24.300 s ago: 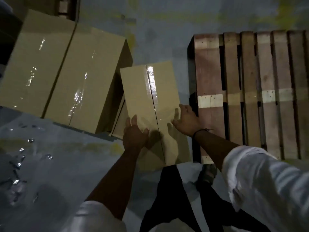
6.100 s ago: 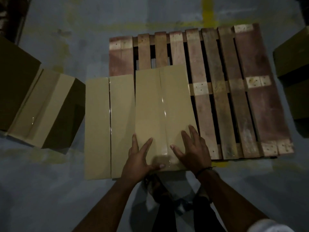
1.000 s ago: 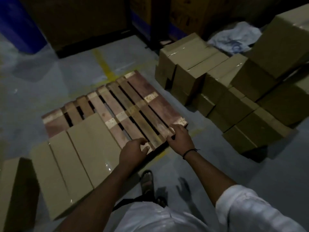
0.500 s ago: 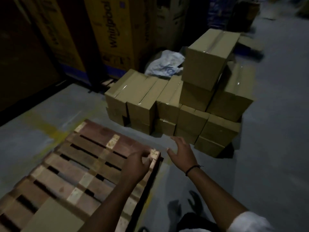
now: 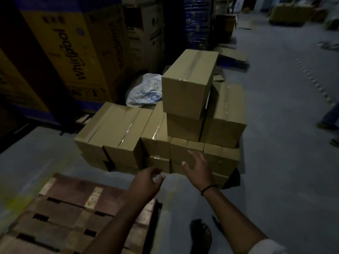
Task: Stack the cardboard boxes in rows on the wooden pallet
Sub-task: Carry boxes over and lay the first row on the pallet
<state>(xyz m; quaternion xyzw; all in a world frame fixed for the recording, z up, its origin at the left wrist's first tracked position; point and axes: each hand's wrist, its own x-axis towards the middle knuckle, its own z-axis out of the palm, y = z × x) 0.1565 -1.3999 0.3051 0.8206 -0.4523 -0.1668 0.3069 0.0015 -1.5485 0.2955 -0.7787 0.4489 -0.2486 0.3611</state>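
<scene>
A heap of taped cardboard boxes (image 5: 121, 132) stands on the grey floor ahead, several low ones side by side and one box (image 5: 187, 83) on top of the pile. The wooden pallet (image 5: 73, 213) lies at the lower left, its near corner under my left forearm. My left hand (image 5: 146, 182) hovers above the floor just before the heap, fingers loosely curled and holding nothing. My right hand (image 5: 199, 168) reaches forward with fingers spread, in front of the lowest boxes, also holding nothing. The boxes placed on the pallet are out of view.
Tall printed appliance cartons (image 5: 73, 57) line the left and back. A white plastic bag (image 5: 145, 92) lies behind the heap. Open grey floor (image 5: 284, 143) stretches to the right, where another person's feet (image 5: 330, 125) show at the edge. My sandalled foot (image 5: 200, 233) is below.
My view has swung from the pallet towards the heap of boxes and come closer. Both hands have left the pallet's edge and now reach out towards the lower boxes.
</scene>
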